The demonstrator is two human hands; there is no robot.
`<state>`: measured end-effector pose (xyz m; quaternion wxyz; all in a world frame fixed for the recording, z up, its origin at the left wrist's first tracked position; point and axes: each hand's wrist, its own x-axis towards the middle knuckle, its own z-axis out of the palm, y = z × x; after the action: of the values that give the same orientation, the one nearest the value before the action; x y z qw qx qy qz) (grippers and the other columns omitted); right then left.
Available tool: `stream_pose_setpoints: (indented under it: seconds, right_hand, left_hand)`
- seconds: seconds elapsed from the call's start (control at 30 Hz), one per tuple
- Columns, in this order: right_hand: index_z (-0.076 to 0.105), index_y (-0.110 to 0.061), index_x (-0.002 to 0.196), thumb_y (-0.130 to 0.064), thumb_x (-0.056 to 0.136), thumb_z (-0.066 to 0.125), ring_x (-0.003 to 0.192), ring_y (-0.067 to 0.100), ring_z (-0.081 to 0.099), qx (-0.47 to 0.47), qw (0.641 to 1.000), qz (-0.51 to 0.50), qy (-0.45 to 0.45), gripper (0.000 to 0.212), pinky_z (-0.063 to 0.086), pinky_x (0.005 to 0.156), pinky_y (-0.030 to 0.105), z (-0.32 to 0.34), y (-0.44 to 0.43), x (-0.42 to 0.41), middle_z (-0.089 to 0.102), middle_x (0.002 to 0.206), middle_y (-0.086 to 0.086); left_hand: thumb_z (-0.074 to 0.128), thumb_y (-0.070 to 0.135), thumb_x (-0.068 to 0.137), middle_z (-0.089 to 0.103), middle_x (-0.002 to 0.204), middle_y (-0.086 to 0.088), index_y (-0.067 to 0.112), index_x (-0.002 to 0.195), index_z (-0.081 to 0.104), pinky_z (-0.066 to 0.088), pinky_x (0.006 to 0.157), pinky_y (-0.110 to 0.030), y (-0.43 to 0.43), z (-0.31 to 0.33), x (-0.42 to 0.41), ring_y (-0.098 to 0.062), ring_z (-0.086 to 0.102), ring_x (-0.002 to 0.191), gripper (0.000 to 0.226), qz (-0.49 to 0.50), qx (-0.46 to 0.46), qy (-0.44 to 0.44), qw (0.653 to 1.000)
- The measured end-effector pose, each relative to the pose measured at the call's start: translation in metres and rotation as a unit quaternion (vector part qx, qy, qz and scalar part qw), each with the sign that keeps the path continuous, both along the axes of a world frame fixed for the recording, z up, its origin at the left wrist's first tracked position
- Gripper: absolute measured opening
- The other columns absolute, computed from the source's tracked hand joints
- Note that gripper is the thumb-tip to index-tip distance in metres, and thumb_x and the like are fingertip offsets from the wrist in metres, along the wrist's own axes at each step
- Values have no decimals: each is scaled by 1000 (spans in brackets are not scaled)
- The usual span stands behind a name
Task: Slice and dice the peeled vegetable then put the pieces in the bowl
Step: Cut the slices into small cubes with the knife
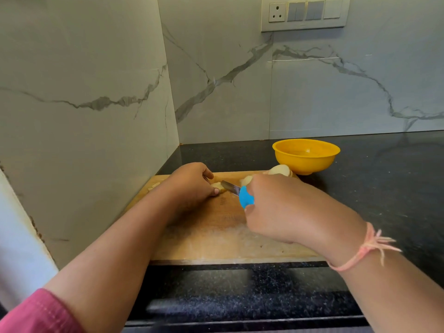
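Note:
On the wooden cutting board (216, 236), my left hand (192, 186) holds a small pale slice of peeled vegetable (217, 185) with curled fingers. My right hand (281, 207) grips a knife with a blue handle (246, 197); its blade (230, 187) rests against that slice. More pale peeled pieces (280, 169) lie at the board's far right corner, partly hidden behind my right hand. A few small cut bits (153, 186) lie at the board's far left edge. The yellow bowl (306, 156) stands behind the board on the right; I see no pieces in it.
The board lies on a black speckled counter (384, 179) in a corner between two marble-look walls. The left wall (84, 116) stands close beside the board. A switch panel (305, 13) is mounted high on the back wall.

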<state>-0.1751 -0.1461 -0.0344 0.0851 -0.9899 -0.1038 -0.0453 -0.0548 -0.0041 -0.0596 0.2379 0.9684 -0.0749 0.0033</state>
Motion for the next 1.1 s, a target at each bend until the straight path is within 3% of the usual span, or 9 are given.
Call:
stream_pose_setpoints:
  seconds: [0.1, 0.2, 0.3, 0.43, 0.67, 0.77, 0.93, 1.1]
  right_hand:
    - [49, -22, 118, -32, 96, 45, 77, 10, 50, -32, 999, 7, -4, 25, 42, 64, 23, -3, -7, -13, 48, 83, -7]
    - [47, -24, 117, -38, 95, 44, 68, 7, 43, -55, 998, 5, -2, 26, 32, 52, 19, -3, -13, -23, 39, 75, -9]
    - [51, -23, 118, -38, 95, 46, 62, 5, 42, -28, 999, -11, -11, 28, 29, 48, 20, -1, -16, -21, 41, 72, -8]
    - [52, -23, 123, -35, 94, 45, 69, 9, 49, 16, 999, -18, -43, 32, 37, 52, 21, -2, -8, -11, 47, 79, -4]
    - [54, -17, 113, -29, 95, 46, 84, 15, 57, 16, 1000, -16, -16, 23, 48, 71, 28, 0, 13, 12, 45, 73, -3]
    - [55, -15, 111, -26, 93, 48, 76, 14, 54, 10, 1000, -10, -27, 22, 45, 62, 26, 1, 18, 19, 44, 69, -2]
    - [54, -16, 112, -29, 95, 45, 83, 14, 56, 30, 999, -23, -22, 23, 48, 70, 26, -8, 12, 17, 46, 75, -3]
    - [52, -18, 123, -29, 96, 46, 78, 16, 53, 36, 997, -24, -67, 30, 42, 60, 25, 3, 1, 12, 48, 80, -2]
  left_hand:
    - [67, 26, 87, 60, 113, 1, 18, 128, 54, 46, 86, -24, -1, 1, -1, -13, 54, 98, 44, 0, 5, -4, 1000]
    - [68, 26, 86, 60, 112, 0, 17, 128, 55, 47, 89, -26, 1, 3, -2, -14, 55, 100, 44, -2, 1, 0, 1000]
    - [70, 25, 84, 61, 104, 2, 16, 123, 58, 49, 87, -26, 4, 4, -2, -14, 57, 97, 42, -4, -26, 10, 1000]
    - [72, 23, 82, 64, 103, 0, 14, 120, 61, 48, 75, -19, 6, 4, -1, -14, 60, 94, 40, -3, -50, 17, 999]
    - [71, 20, 83, 66, 109, -4, 15, 117, 62, 48, 71, -17, 6, 4, 0, -16, 62, 95, 35, 5, -72, 26, 997]
    - [71, 18, 83, 66, 111, -5, 14, 117, 62, 51, 80, -25, 5, 4, 0, -18, 62, 99, 35, 5, -78, 28, 997]
    - [71, 19, 83, 66, 111, -3, 14, 118, 62, 47, 73, -18, 5, 4, -1, -15, 61, 98, 37, 2, -69, 16, 997]
    - [70, 24, 84, 65, 115, -2, 16, 122, 60, 44, 68, -15, 5, 4, -1, -12, 59, 96, 40, 0, -45, 6, 999]
